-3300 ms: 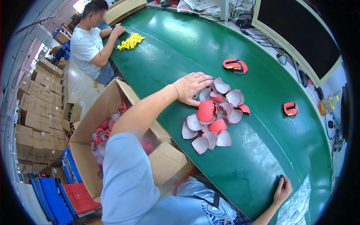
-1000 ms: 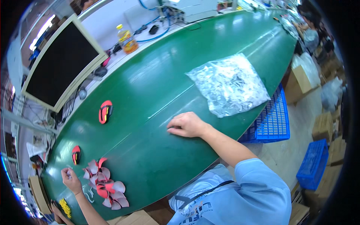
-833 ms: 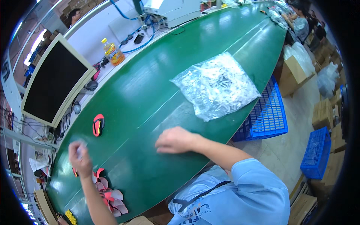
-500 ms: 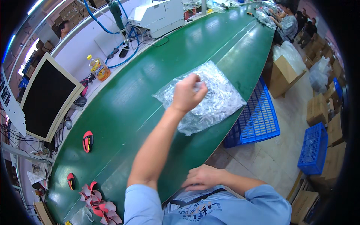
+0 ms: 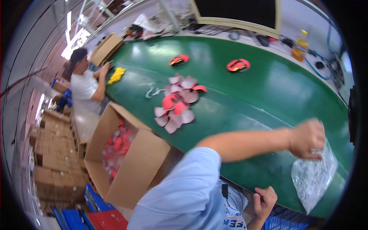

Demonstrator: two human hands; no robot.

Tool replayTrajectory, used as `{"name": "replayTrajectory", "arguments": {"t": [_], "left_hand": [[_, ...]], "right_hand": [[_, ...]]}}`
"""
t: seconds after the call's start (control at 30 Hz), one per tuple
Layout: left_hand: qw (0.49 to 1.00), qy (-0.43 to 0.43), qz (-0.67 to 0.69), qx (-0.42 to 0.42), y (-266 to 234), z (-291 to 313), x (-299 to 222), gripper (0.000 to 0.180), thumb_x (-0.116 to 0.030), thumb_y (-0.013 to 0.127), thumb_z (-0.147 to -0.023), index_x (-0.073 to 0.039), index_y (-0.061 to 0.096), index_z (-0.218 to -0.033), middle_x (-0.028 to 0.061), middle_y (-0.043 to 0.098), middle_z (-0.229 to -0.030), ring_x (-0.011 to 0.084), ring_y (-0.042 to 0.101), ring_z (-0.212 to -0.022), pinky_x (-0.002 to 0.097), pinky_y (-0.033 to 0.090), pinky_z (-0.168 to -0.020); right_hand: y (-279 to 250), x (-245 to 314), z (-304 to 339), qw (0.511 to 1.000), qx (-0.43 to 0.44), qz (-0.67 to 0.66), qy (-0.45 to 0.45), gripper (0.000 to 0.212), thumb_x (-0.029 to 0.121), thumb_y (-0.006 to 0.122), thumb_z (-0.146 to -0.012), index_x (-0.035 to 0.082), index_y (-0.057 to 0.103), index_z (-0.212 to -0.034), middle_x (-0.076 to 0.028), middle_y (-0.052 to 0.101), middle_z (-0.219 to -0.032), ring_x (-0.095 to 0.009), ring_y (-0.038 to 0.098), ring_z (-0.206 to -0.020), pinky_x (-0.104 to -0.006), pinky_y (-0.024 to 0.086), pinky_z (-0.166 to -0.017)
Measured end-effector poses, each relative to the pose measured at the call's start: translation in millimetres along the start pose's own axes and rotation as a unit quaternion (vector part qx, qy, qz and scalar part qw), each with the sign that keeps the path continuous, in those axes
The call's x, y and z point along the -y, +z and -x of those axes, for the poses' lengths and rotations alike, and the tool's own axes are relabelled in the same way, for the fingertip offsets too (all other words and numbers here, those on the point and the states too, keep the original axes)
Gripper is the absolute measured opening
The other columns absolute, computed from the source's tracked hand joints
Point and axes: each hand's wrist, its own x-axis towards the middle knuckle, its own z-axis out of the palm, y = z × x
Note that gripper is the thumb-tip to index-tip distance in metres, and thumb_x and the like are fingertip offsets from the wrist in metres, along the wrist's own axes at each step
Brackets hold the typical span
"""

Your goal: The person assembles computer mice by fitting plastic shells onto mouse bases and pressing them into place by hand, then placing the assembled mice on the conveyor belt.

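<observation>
At the right, my left hand (image 5: pixel 309 138) is closed on the clear plastic bag (image 5: pixel 315 177), which is full of small whitish pieces. The hand is slightly smeared by motion, and its fingers cover the top of the bag. By the front edge of the green table (image 5: pixel 237 109), my right hand (image 5: pixel 264 201) has its fingers curled in, with nothing visible in them. Left of my left arm lies a pile of red and pale pink curved pieces (image 5: pixel 178 107).
Beyond the pile lie two red-black-yellow pads (image 5: pixel 238 65) (image 5: pixel 179 60). An open carton (image 5: pixel 134 168) holding red pieces stands against the near edge. A co-worker (image 5: pixel 86 82) sits at the far left by yellow pieces (image 5: pixel 116 75). A monitor (image 5: pixel 237 22) and bottle (image 5: pixel 300 46) line the back.
The view has swung left, bringing the carton and co-worker in. My left hand stays at the bag, now at the right rim. My right hand has lifted off my front, its fingers curled.
</observation>
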Motion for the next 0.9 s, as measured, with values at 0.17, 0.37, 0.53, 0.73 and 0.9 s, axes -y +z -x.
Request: {"name": "replayTrajectory", "arguments": {"t": [0.17,0.37,0.53,0.73,0.9], "left_hand": [[0.878,-0.142,-0.457,0.004,-358,97,2,0.024,-0.025,0.082,-0.084,-0.011,0.074,-0.102,0.0107,0.073,-0.099,0.0346,0.067,-0.103,0.0477,0.053,-0.089],[0.438,-0.633,-0.637,0.030,-505,270,-106,0.088,-0.074,0.060,-0.094,-0.005,0.054,-0.148,0.0301,0.048,-0.146,0.0465,0.045,-0.135,0.0553,0.036,-0.116],[0.384,-0.708,-0.590,0.052,-505,306,-114,0.076,-0.068,0.062,-0.096,-0.006,0.058,-0.140,0.0247,0.053,-0.138,0.0426,0.048,-0.130,0.0546,0.040,-0.111],[0.506,-0.598,-0.616,0.086,-522,333,-106,0.037,-0.039,0.057,-0.101,-0.002,0.062,-0.107,0.0252,0.067,-0.109,0.0454,0.066,-0.103,0.0553,0.055,-0.093],[0.441,-0.666,-0.588,0.126,-517,318,-103,0.040,-0.040,0.057,-0.100,-0.002,0.067,-0.102,0.0270,0.076,-0.097,0.0477,0.074,-0.095,0.0554,0.058,-0.090]], "right_hand": [[21,-6,-43,0.994,0.056,-0.032,-0.084,0.015,0.006,0.079,-0.074,0.004,0.075,-0.088,-0.007,0.069,-0.071,-0.023,0.057,-0.061,-0.0356,0.043,-0.060],[43,-9,-68,0.992,0.100,-0.029,-0.067,0.012,0.011,0.081,-0.078,0.004,0.075,-0.086,-0.006,0.071,-0.073,-0.023,0.058,-0.061,-0.0355,0.043,-0.060],[70,8,-85,0.986,0.124,-0.061,-0.094,0.012,0.012,0.079,-0.081,0.002,0.074,-0.087,-0.006,0.064,-0.068,-0.021,0.052,-0.059,-0.0353,0.040,-0.058],[73,6,-81,0.987,0.127,-0.057,-0.079,0.013,0.012,0.079,-0.080,0.002,0.074,-0.086,-0.006,0.066,-0.070,-0.022,0.053,-0.059,-0.0353,0.040,-0.059],[61,-2,-71,0.989,0.128,-0.041,-0.055,0.013,0.015,0.083,-0.080,0.006,0.077,-0.087,-0.006,0.071,-0.072,-0.022,0.058,-0.062,-0.0348,0.044,-0.060]]}}
